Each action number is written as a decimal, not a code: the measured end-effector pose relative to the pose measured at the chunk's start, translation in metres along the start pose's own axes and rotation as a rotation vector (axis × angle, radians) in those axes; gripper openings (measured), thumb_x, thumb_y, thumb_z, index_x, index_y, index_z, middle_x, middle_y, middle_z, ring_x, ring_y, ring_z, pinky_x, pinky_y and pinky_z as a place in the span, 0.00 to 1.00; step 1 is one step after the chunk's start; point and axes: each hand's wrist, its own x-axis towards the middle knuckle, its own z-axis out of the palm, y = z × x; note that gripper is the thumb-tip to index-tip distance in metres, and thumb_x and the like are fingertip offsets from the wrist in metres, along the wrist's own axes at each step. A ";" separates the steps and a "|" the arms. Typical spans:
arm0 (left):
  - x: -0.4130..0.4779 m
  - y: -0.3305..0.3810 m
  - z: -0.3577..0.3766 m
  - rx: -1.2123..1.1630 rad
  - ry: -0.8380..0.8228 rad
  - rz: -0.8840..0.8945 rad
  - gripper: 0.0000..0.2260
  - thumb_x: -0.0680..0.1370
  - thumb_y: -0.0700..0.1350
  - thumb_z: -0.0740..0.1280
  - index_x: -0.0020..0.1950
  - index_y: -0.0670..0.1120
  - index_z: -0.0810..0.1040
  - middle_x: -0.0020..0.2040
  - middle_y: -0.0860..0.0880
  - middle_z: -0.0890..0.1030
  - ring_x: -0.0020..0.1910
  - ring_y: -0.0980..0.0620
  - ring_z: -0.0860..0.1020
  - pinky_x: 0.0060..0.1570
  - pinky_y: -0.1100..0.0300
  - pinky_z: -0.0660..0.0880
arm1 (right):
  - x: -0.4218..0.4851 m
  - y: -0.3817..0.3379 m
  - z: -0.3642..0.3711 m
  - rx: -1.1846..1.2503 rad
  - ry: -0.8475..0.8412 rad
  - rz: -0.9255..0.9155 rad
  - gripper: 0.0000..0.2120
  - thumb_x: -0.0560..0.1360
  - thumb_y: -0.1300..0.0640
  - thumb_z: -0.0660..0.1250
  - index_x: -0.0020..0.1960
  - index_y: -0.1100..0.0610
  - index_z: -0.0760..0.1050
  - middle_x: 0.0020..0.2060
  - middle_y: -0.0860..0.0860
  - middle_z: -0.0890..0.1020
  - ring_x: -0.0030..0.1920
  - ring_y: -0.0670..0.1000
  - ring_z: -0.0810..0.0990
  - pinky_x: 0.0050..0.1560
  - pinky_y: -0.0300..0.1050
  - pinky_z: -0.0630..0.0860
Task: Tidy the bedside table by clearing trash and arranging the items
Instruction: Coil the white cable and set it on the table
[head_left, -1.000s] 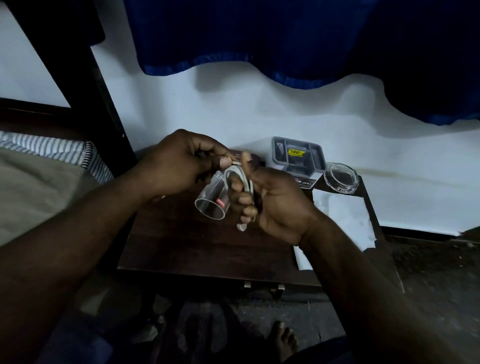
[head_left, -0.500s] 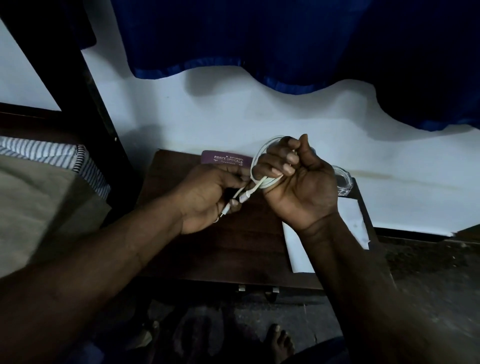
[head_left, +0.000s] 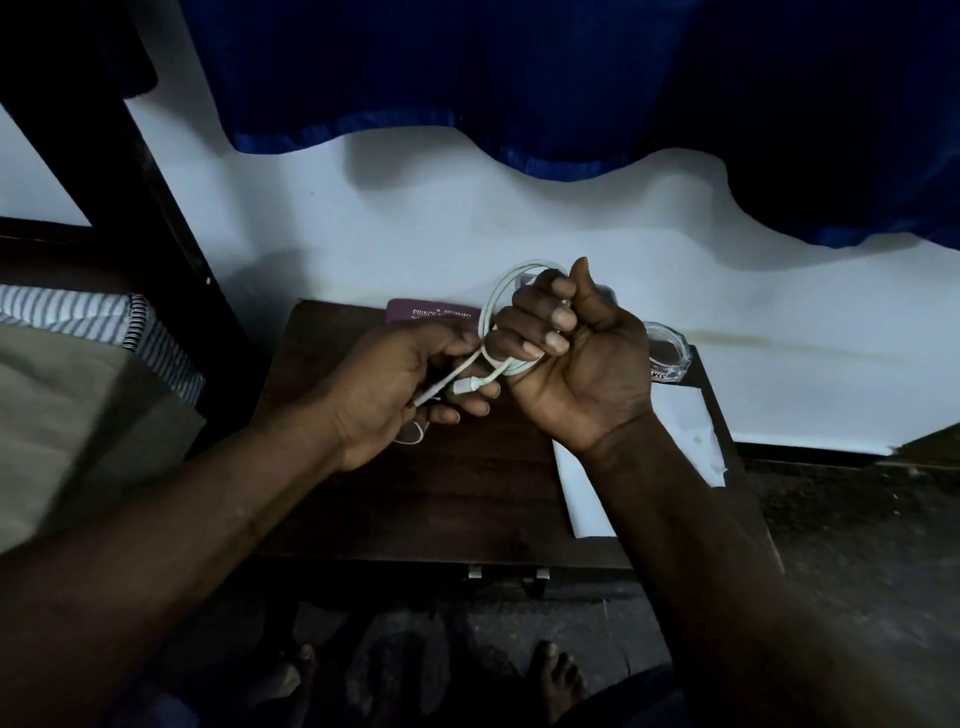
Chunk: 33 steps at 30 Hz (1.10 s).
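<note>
While the right hand (head_left: 576, 358) is raised with its fingers curled into a fist around a coiled white cable (head_left: 492, 304), the left hand (head_left: 387, 387) sits just beside it, pinching the cable's loose ends between thumb and fingers. The two hands are close together, joined by the cable. The coil arches up and over the right hand's knuckles, and its two plug ends stick out leftward across the left hand's fingers. A thin pale loop shows just under the left hand; in the dim light it may be another turn of the cable, but that cannot be told. Both hands hover over the dark wooden bedside table (head_left: 467, 499). At the table's back edge, against the wall, lies a purple case (head_left: 431, 313) printed with "PRINCE", partly hidden by the left hand. A clear glass dish (head_left: 671, 357) stands at the back right corner, half behind the right hand. A white sheet of paper (head_left: 691, 441) lies along the table's right side, partly under the right forearm. Behind the table rises a white wall (head_left: 415, 218), with a blue curtain (head_left: 519, 78) hanging above it. To the left is a bed with a striped cloth (head_left: 78, 317). Bare feet (head_left: 556, 675) rest on the dark floor before the table.
</note>
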 end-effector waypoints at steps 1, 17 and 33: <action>0.000 0.000 0.000 0.022 0.002 0.023 0.15 0.82 0.52 0.64 0.47 0.46 0.88 0.42 0.43 0.87 0.35 0.50 0.84 0.29 0.64 0.75 | 0.000 0.000 0.000 0.003 -0.004 0.004 0.23 0.87 0.44 0.48 0.40 0.55 0.69 0.27 0.46 0.69 0.25 0.45 0.67 0.33 0.40 0.65; 0.012 -0.010 -0.013 0.196 0.143 0.101 0.08 0.79 0.49 0.74 0.45 0.45 0.84 0.35 0.47 0.84 0.28 0.54 0.79 0.30 0.60 0.76 | 0.010 0.010 -0.003 -0.367 0.437 -0.032 0.20 0.85 0.47 0.58 0.44 0.61 0.77 0.28 0.48 0.70 0.28 0.45 0.69 0.29 0.38 0.71; 0.004 0.002 -0.020 0.161 -0.046 0.016 0.08 0.76 0.52 0.73 0.49 0.50 0.87 0.37 0.52 0.85 0.32 0.57 0.80 0.36 0.58 0.72 | 0.013 0.018 -0.001 -0.749 0.531 -0.138 0.18 0.86 0.48 0.58 0.44 0.59 0.74 0.22 0.46 0.70 0.25 0.48 0.73 0.24 0.39 0.65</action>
